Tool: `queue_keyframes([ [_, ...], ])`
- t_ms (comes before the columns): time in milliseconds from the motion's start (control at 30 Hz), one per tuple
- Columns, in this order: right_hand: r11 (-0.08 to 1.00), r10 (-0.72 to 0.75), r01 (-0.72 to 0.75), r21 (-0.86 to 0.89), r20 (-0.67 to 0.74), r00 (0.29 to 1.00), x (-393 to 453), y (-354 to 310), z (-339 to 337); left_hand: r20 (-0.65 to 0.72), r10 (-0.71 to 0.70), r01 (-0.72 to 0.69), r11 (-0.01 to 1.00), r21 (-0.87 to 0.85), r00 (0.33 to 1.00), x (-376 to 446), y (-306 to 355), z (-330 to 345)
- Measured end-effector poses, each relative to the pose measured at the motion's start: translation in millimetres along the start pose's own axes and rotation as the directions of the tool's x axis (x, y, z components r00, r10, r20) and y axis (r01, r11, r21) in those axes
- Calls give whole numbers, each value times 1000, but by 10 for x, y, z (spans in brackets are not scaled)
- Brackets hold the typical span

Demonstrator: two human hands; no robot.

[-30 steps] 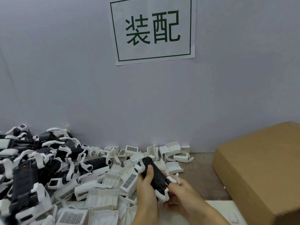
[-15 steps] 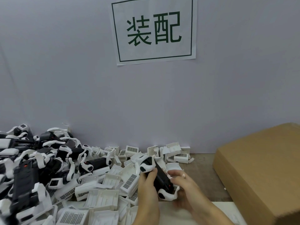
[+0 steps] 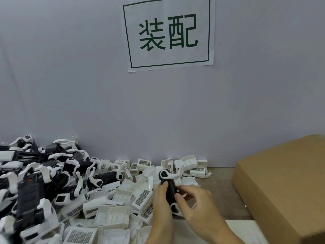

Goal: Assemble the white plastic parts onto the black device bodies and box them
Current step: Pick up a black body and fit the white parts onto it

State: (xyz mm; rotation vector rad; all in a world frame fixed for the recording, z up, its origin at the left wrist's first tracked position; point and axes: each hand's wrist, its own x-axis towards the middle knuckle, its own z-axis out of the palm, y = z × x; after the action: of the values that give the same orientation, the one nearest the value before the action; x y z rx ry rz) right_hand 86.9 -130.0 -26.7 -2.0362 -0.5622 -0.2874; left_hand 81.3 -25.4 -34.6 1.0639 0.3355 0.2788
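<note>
Both hands hold one black device body (image 3: 170,191) upright above the surface (image 3: 218,187), in front of the pile of loose white plastic parts (image 3: 123,205). The left hand (image 3: 162,206) has its grip curled around the left side of the body, with the thumb lying on the front. The right hand (image 3: 197,203) pinches the lower right side of the body with its fingertips (image 3: 177,197). A white curved part (image 3: 169,175) sits on the top end of the body, and another white part shows at the bottom end. At the far left lies a heap of assembled black and white devices (image 3: 35,173). A brown cardboard box (image 3: 284,182) stands at the right. On the wall hangs a paper sign (image 3: 168,32) with green characters.
</note>
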Motion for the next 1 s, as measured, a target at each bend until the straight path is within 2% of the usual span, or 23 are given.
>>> queue_keyframes([
  [67, 983, 30, -28, -181, 5, 1000, -5, -5, 10, 55, -59, 61, 998, -28, 997, -31, -3, 18],
  [133, 967, 76, -81, -240, -27, 997, 7, -9, 6, 88, -69, 69, 998, -2, 994, -43, -13, 41],
  [233, 988, 141, -146, -57, -79, 987, 44, 24, -15, 120, -32, 21, 996, 92, 992, -81, 5, 90],
  [300, 969, 218, -204, 142, -96, 971, 66, 54, -42, 127, 19, -36, 990, 134, 992, -74, 2, 89],
  [367, 869, 332, -284, 405, -51, 942, 72, 86, -97, 97, 79, -95, 980, 174, 992, -47, -2, 67],
  [433, 732, 398, -353, 583, 54, 916, 79, 126, -173, 77, 130, -144, 964, 224, 988, -32, -3, 38],
  [500, 619, 379, -386, 685, 170, 910, 71, 137, -231, 129, 78, -106, 968, 226, 989, -44, -2, 27],
  [567, 526, 346, -428, 735, 275, 897, 64, 128, -253, 261, -46, 13, 992, 129, 964, -101, 19, 46],
  [600, 516, 334, -449, 730, 312, 890, 60, 123, -256, 288, -97, 80, 994, 68, 953, -129, 34, 56],
  [667, 569, 339, -461, 681, 317, 886, 67, 139, -229, 284, -137, 157, 986, -48, 949, -141, 37, 69],
  [733, 751, 361, -393, 531, 168, 917, 76, 194, -176, 250, -146, 169, 983, -76, 957, -105, 25, 67],
  [800, 923, 315, -297, 245, -33, 949, 67, 226, -143, 188, -115, 124, 992, -37, 975, -56, 33, 54],
  [900, 974, 214, -224, -33, -185, 959, 88, 302, -147, 63, -52, 53, 998, -14, 997, -13, 50, 22],
  [933, 973, 182, -204, -106, -182, 966, 106, 364, -140, 36, -39, 40, 999, -11, 999, -10, 48, 8],
  [1000, 951, 134, -150, -271, -76, 988, 138, 501, -112, 1, -21, 21, 1000, 13, 1000, -10, 41, -11],
])
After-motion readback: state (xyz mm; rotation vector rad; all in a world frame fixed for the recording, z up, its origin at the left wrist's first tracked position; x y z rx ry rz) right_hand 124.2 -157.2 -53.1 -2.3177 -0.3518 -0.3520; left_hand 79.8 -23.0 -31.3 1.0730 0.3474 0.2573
